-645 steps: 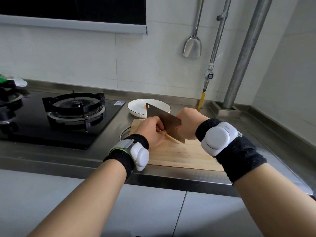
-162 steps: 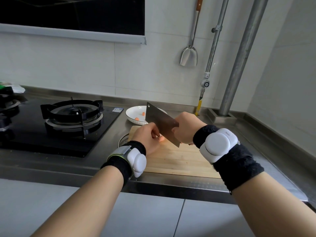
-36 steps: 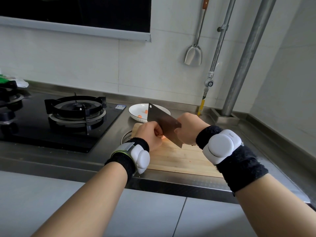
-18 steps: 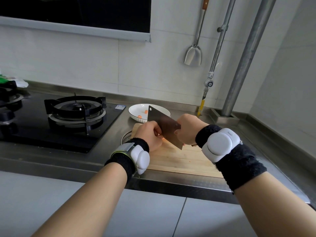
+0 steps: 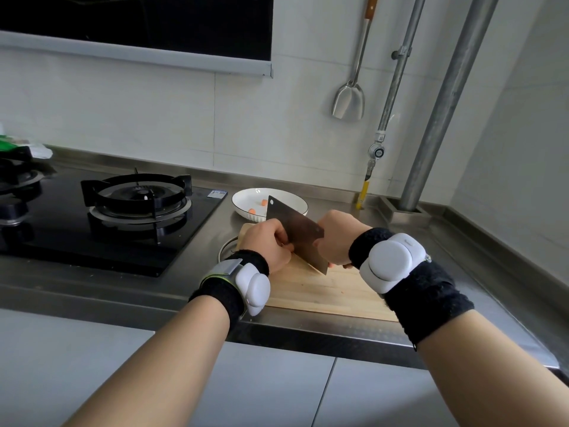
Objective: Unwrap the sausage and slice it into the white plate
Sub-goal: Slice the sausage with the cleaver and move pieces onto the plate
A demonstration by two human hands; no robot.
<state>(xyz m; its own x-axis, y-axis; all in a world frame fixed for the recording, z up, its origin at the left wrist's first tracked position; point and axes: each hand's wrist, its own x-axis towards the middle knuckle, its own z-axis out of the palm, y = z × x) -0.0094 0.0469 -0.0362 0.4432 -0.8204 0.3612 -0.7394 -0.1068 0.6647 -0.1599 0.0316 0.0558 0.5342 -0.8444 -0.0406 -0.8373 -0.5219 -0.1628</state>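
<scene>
A black gas hob (image 5: 135,198) sits in the steel surface (image 5: 92,291). A metal spatula (image 5: 349,101) hangs on the wall beside a thin pipe (image 5: 395,78) and a thick pipe (image 5: 448,97). Far left lies something green (image 5: 12,143), perhaps packaging.

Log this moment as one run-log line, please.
phase: slicing | right hand: grips cleaver, edge at cutting board | left hand: holds sausage, mostly hidden | white plate: two slices visible
</scene>
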